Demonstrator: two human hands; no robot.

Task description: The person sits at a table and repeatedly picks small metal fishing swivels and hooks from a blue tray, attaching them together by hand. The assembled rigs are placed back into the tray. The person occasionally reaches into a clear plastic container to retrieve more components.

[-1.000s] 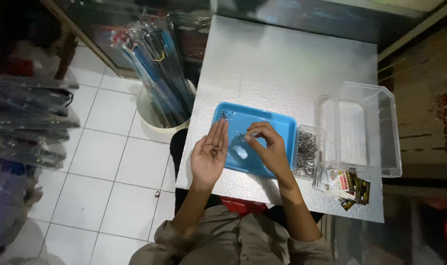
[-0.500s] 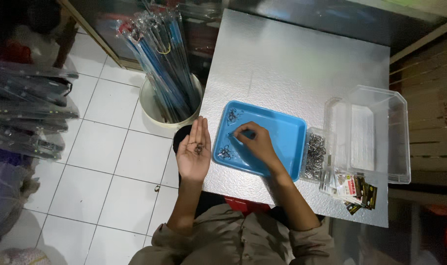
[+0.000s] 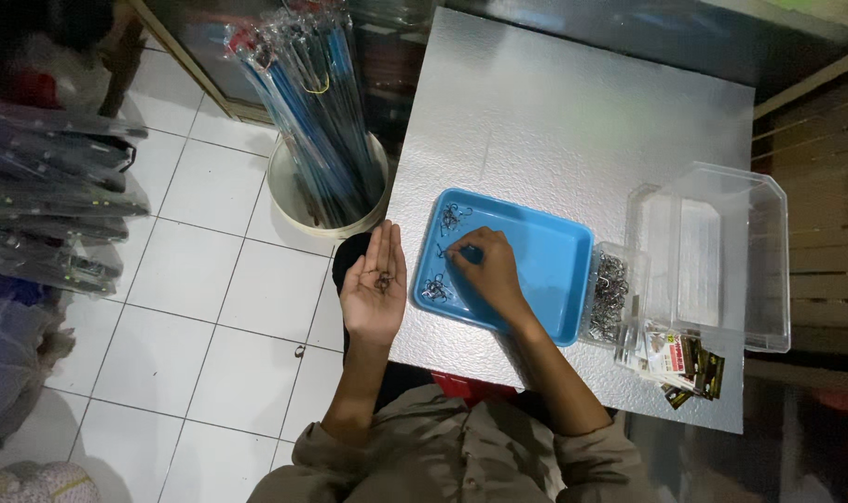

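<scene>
My left hand [image 3: 375, 285] is held palm up just left of the table edge, with a few small dark metal hooks [image 3: 384, 278] resting in the palm. My right hand [image 3: 485, 270] reaches into a shallow blue tray [image 3: 554, 261] and its fingertips pinch at small hooks near the tray's left side. Little clusters of hooks [image 3: 453, 217] lie in the tray's upper left corner and at its lower left [image 3: 434, 288].
A small clear box of metal hooks [image 3: 611, 292] stands right of the tray, beside a large clear plastic container [image 3: 722, 251] and small printed packets [image 3: 677, 360]. The silver table [image 3: 573, 112] has a white bucket of long blue rods [image 3: 317, 140] on the tiled floor to its left.
My left hand has moved left, off the tray and past the table edge, palm still up. My right hand has shifted toward the tray's left side.
</scene>
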